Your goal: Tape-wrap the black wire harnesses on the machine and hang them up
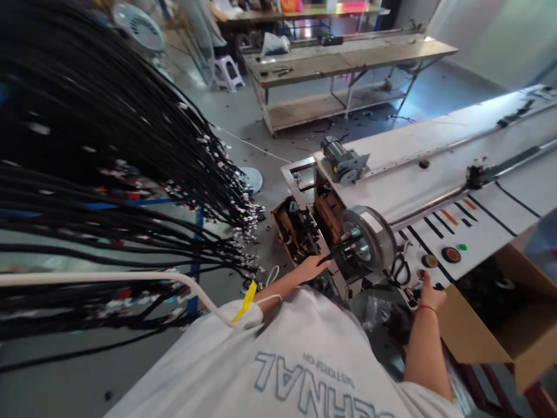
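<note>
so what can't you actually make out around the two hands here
- Left hand: it holds a black cable at the metal wheel; the fingertips are hidden behind the hand in the head view.
- Right hand: at the control panel; which button it touches is too small to tell.
- Cardboard box: contents dark, cut off by the edge.
- Hanging cable bundle: end tags blurred.

White shirt (304, 360), seen from above, print upside down in view: large outlined pale-blue capitals, visible part reads "EHNAL", cut off at bottom frame edge; smaller line above it too blurred, possibly ends "...TOR", not confirmed
Yellow tag (246, 301) near sleeve: no legible print
Machine panel (461, 232): black and orange bars, red and green buttons, no readable lettering or numbers
</note>
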Demonstrator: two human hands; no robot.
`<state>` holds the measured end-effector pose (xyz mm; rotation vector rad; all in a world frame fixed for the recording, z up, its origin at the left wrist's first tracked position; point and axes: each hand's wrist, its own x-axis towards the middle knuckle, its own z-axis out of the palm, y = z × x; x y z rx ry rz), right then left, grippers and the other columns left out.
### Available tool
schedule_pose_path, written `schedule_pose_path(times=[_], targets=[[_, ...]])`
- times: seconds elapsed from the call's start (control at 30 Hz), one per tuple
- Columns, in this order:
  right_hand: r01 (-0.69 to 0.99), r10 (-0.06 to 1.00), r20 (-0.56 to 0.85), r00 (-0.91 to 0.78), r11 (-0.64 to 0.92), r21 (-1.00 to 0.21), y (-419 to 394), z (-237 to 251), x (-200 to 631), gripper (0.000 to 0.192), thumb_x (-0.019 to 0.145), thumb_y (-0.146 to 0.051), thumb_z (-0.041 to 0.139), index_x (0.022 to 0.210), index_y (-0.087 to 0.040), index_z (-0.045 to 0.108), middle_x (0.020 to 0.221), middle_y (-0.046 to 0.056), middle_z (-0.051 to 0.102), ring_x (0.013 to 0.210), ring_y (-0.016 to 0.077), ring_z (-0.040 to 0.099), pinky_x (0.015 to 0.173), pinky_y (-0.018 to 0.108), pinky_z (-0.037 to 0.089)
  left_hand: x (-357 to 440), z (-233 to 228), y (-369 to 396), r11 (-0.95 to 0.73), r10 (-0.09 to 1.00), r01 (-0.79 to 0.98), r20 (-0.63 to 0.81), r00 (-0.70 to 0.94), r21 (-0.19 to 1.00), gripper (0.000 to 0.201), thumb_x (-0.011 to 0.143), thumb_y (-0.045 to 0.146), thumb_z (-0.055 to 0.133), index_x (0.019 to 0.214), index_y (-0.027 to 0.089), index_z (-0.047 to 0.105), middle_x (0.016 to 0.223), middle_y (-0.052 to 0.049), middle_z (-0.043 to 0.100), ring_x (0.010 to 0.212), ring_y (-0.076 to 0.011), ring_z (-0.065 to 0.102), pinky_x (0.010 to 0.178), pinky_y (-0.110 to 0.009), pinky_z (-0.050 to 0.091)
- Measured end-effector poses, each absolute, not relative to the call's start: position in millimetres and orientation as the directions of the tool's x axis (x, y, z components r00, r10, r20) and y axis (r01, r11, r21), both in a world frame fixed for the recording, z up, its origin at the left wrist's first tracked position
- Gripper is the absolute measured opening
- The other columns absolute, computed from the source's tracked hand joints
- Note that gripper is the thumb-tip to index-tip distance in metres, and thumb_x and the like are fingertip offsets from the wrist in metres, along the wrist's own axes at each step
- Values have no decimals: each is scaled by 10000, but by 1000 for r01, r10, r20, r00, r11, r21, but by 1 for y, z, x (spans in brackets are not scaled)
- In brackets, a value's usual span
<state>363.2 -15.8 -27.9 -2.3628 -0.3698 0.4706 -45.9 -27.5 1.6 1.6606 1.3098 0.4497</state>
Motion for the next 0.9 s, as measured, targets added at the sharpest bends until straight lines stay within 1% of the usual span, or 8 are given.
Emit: schedule_pose_path(times=[0.1,0.17,0.23,0.3,0.43,0.57,0.73,0.9], targets=[[144,355,-215,910,-756,-639,-11,-34,362,790,714,-618,711,1211,-19,573,1226,312,593,1186,428,560,995,527,467,-49,8,-25,-13,914,592,-230,334,806,381,947,462,407,869,153,617,800,-45,648,753,-184,589,708,-269,444],[143,317,-195,928,-788,-599,-9,-32,358,888,695,-663,709,1265,-7,526,1266,341,550,1230,457,515,1025,562,435,-51,11,-25,-31,918,618,-222,328,785,339,939,441,448,881,153,618,825,-48,657,770,-187,596,727,-272,449],[137,296,-194,935,-809,-572,-7,-28,353,930,670,-662,736,1284,-4,506,1268,352,540,1237,474,501,1027,583,430,-52,13,-25,-38,919,628,-220,328,778,307,928,420,485,892,148,623,846,-53,665,779,-187,599,730,-271,451],[143,295,-191,936,-815,-562,-7,-24,349,906,690,-636,735,1290,2,500,1268,350,539,1240,472,500,1033,580,430,-52,13,-25,-21,925,619,-219,310,785,302,926,412,494,905,143,629,849,-53,669,778,-182,598,719,-265,453],[189,339,-168,926,-799,-570,-8,-21,346,862,736,-620,696,1292,7,494,1274,340,536,1251,453,497,1052,551,433,-46,10,-24,0,930,587,-216,298,810,281,911,402,518,924,148,639,833,-32,676,771,-173,599,719,-263,457],[198,341,-156,927,-798,-569,-8,-27,350,808,738,-623,688,1268,-41,501,1240,322,558,1226,448,523,1029,555,459,-30,6,-18,-13,937,572,-190,293,820,242,864,334,584,996,141,646,912,-68,705,805,-199,626,743,-295,460],[216,352,-142,925,-796,-565,-7,-28,350,797,746,-610,682,1269,-39,495,1253,333,545,1240,442,513,1037,529,457,-15,6,-4,-25,961,680,-169,217,732,257,872,372,589,1036,194,676,929,-108,723,813,-225,644,718,-322,449],[233,352,-132,927,-814,-532,-7,-27,348,792,769,-638,634,1271,-44,480,1257,345,541,1219,456,525,1019,570,447,-29,-3,-3,-15,951,788,-235,202,616,297,890,407,554,989,164,695,908,-110,724,854,-251,673,717,-303,465]])
